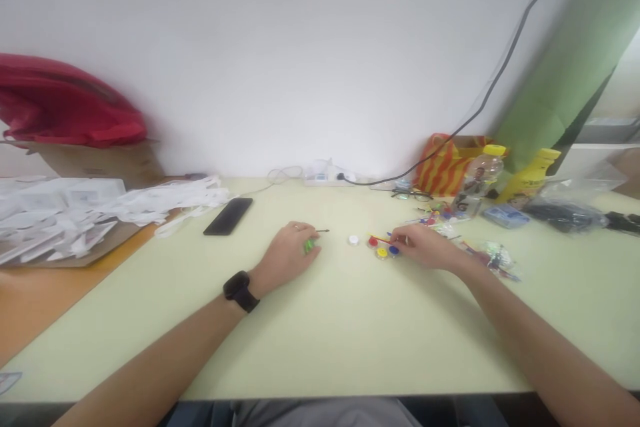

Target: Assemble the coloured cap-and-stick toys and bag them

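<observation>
My left hand [293, 250], with a dark watch on its wrist, is closed around a small green object [309, 246], partly hidden by the fingers. A thin dark stick [324, 231] lies just beyond its fingertips; whether they touch it I cannot tell. The fingers of my right hand [423, 245] are pinched at the end of a thin red-and-yellow stick [384, 239]. Right beside those fingertips sit a blue-topped small round piece [394, 250], a yellow one [382, 253] and a red one [373, 241]. Between my hands is a white round piece [353, 239].
A black phone [228, 216] lies to the left, near piled white parts [95, 200]. On the right are small colourful pieces in plastic [495, 259], a clear bottle [477, 177], a yellow bottle [533, 177] and a striped bag [440, 163]. A power strip [323, 175] stands against the wall.
</observation>
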